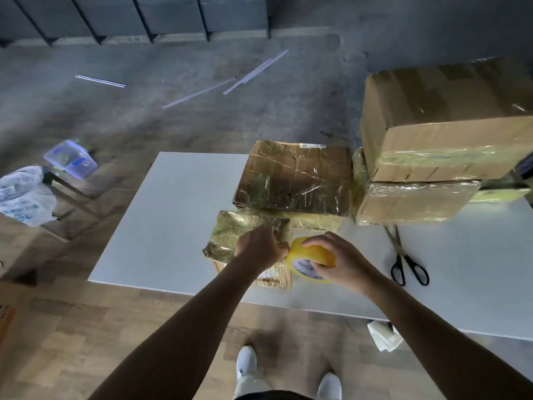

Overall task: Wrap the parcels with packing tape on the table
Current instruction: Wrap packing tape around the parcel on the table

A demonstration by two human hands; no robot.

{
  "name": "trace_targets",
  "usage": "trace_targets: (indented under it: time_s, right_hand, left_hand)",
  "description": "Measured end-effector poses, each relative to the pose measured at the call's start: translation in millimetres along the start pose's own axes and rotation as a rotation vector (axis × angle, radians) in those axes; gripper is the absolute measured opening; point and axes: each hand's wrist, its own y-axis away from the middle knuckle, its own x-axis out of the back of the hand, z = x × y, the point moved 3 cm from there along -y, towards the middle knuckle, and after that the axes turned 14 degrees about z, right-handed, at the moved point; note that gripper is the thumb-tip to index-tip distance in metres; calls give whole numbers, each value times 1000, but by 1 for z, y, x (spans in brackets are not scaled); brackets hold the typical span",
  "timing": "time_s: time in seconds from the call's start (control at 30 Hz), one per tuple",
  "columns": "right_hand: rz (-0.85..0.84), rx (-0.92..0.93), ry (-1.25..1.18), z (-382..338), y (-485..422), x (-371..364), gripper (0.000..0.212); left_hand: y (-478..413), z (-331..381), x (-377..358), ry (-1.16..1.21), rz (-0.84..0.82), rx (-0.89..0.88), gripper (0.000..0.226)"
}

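Small parcel (245, 236) near the 6 o'clock edge of the table (173, 212); left hand (261, 246), fingers curled, grips its 3 o'clock edge. Right hand (346, 264) grips the tape roll (310, 255), which lies against the parcel. Scissors (406, 255) lie at 3 o'clock of the roll

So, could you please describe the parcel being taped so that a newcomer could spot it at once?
Start at the white table. Near its front edge, in front of the big flat wrapped box, lies a small parcel under the left hand. It is the smallest parcel, right beside the yellow tape roll that the right hand grips.
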Motion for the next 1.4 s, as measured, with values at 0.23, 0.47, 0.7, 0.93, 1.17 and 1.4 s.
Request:
trace_targets:
  time_s: [0.23,0.47,0.7,0.93,1.17,1.4]
  right_hand:
    - [-147,17,196,-6,-16,6,48]
    - [-378,137,545,15,-6,17,43]
    - [-272,124,511,18,-8,-14,40]
    - [-256,82,475,19,-3,-54,48]
    - [-138,50,429,17,4,-42,45]
    - [74,180,228,-17,-4,14,63]
  left_hand:
    - [3,-2,-7,-3,22,12,48]
    - [2,-5,-12,35,23,13,44]
    - [-2,4,-11,-70,-35,55,81]
    - [11,23,-11,-228,-41,111,86]
    - [4,28,-1,-264,-122,86,70]
    - [10,6,47,119,26,63,31]
